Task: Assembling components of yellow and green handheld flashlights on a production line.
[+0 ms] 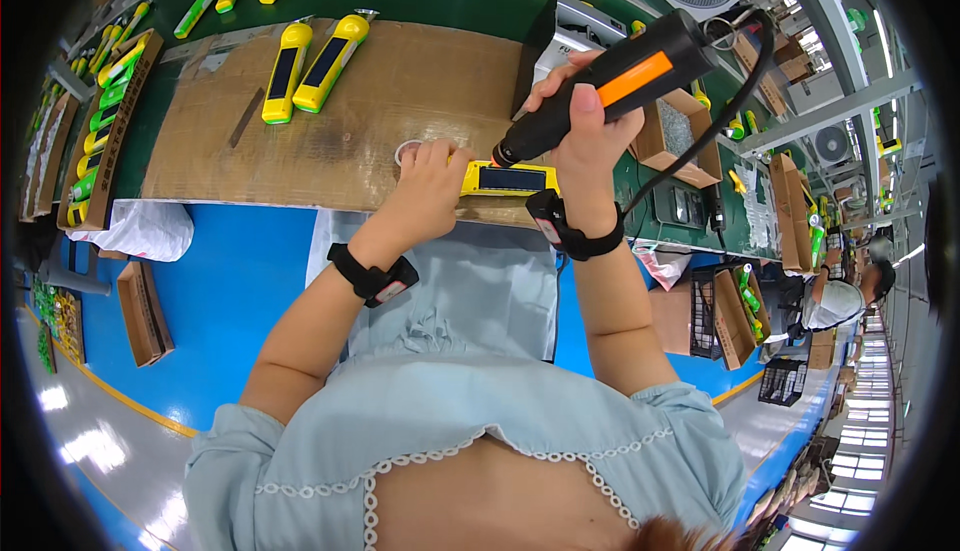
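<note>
My right hand (592, 131) is wrapped round a black electric screwdriver (610, 81) with an orange stripe. Its tip, slanting down to the left, meets the left part of a yellow flashlight (530, 180) with a dark panel on top, which lies at the bench's near edge. Curled over the left end of that flashlight is my left hand (430, 183), its fingers closed there. A small round whitish thing (408, 152) shows just behind the left hand. Two yellow-and-green flashlights with dark panels (288, 73) lie farther left on the cardboard.
Brown cardboard (380, 81) covers the green bench. A box of flashlights (110, 131) stands at the left, and a box of small screws or parts (680, 136) at the right. Behind the screwdriver is a grey machine (575, 31). The screwdriver's black cable (720, 121) loops down at the right.
</note>
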{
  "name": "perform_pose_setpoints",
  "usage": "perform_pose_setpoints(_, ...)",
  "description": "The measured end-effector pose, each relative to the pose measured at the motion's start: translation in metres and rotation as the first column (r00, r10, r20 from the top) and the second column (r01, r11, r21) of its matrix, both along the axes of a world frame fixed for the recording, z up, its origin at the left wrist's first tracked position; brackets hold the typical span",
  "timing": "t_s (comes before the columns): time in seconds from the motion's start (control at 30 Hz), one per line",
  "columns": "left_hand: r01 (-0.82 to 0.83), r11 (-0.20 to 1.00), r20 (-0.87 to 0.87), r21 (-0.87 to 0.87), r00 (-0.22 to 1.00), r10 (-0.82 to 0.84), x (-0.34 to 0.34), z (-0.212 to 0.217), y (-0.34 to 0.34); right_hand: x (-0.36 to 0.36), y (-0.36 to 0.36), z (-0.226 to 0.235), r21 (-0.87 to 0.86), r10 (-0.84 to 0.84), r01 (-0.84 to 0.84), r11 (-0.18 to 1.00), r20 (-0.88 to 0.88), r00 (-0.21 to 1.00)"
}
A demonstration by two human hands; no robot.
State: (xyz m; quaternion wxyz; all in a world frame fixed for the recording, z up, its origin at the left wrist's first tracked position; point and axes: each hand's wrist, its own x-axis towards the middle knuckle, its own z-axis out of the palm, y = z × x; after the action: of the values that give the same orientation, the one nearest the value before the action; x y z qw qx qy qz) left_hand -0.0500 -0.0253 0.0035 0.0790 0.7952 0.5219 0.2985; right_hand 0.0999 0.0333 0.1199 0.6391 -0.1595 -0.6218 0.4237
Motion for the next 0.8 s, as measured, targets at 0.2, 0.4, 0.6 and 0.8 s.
perform_pose_setpoints(0.2, -0.008, 0.999, -0.019, -0.032, 1.000, 0.007, 0.000, -0.001, -0.002, -0.014, 0.008, -0.010, -0.070, -0.013, 0.007, 0.998, -0.080, 0.997)
perform_pose_setpoints(0.4, -0.008, 0.999, 0.028, 0.050, 1.000, 0.007, 0.001, -0.003, -0.003, -0.011, 0.012, -0.015, -0.071, -0.047, 0.043, 0.997, -0.058, 0.997)
perform_pose_setpoints(0.6, -0.001, 0.999, 0.028, 0.038, 1.000, 0.000, 0.002, -0.005, -0.003, -0.010, 0.006, -0.008, -0.095, -0.016, 0.004, 0.995, -0.129, 0.991)
perform_pose_setpoints(0.8, -0.010, 0.999, 0.054, 0.044, 0.999, 0.008, -0.002, -0.006, 0.001, -0.022, 0.014, -0.019, -0.121, -0.073, 0.063, 0.991, -0.077, 0.994)
